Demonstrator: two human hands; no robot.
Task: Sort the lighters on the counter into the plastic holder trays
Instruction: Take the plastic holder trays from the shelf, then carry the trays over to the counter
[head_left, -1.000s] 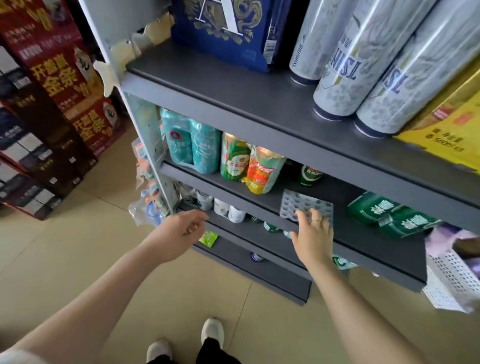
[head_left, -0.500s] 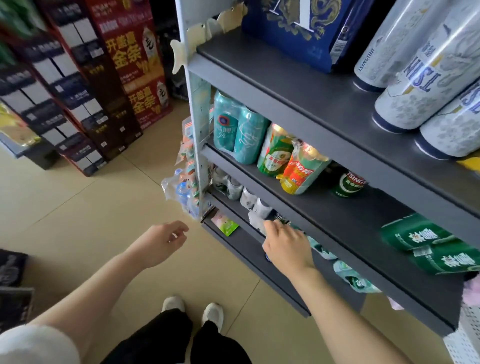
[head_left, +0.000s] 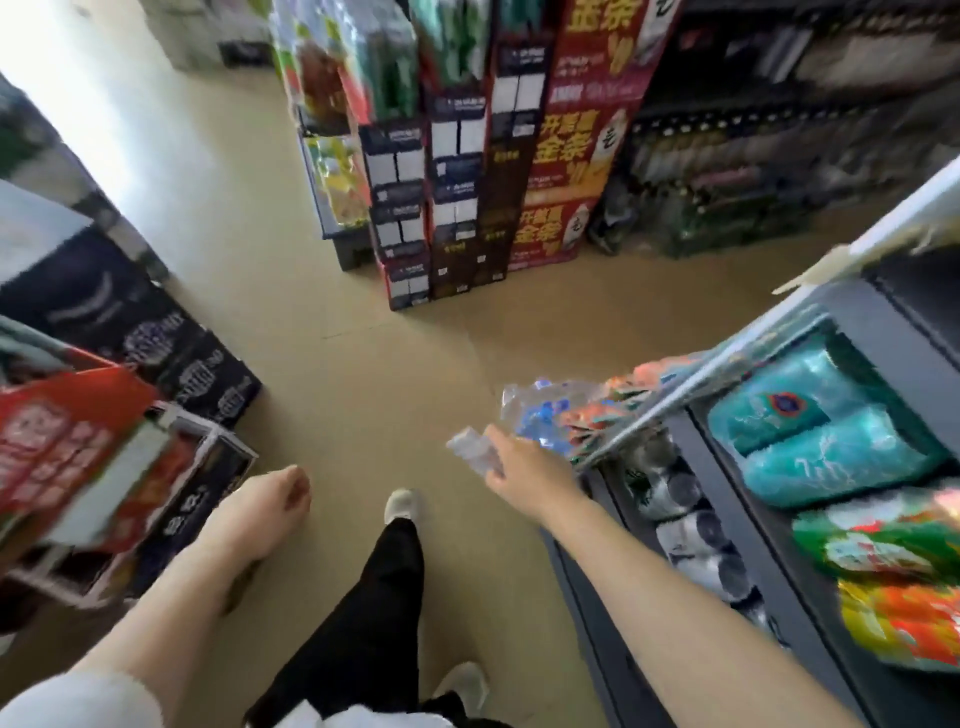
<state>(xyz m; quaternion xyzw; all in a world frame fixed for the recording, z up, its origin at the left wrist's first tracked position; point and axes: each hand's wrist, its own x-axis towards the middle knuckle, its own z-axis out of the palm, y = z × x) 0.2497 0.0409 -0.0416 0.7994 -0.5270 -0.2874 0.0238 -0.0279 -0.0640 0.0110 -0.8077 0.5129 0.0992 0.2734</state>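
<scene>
Right hand: the right hand (head_left: 522, 475) is stretched out over the floor just beside the shelf corner, and its fingers grip a pale plastic tray (head_left: 472, 448) — I judge this is one of the holder trays, carried out in front so that it does not knock the shelf.
Tray: it sticks out past the fingers, tilted; it is blurred, so I cannot tell if anything lies in its cells.
Left hand: the left hand (head_left: 265, 506) hangs low near the person's leg, fingers loosely curled and holding nothing — probably kept free for balance while walking.
Lighters: no lighters and no counter are in view, so the sorting itself is not yet begun; the person must first bring the tray to them, I think.
Legs: black trousers and pale shoes (head_left: 401, 505), one foot forward, which looks like a step away from the shelf.
Shelf: the grey shelf (head_left: 810, 525) at the right holds teal packs (head_left: 821, 426), cans below and bright bags; small goods hang at its corner.
Floor: beige floor (head_left: 363, 374), smooth, lit strongly from the far left.
Room: a shop aisle — dark cartons (head_left: 156, 353) at the left, and farther off tall stacks of boxes (head_left: 467, 171), some red with yellow letters.
</scene>
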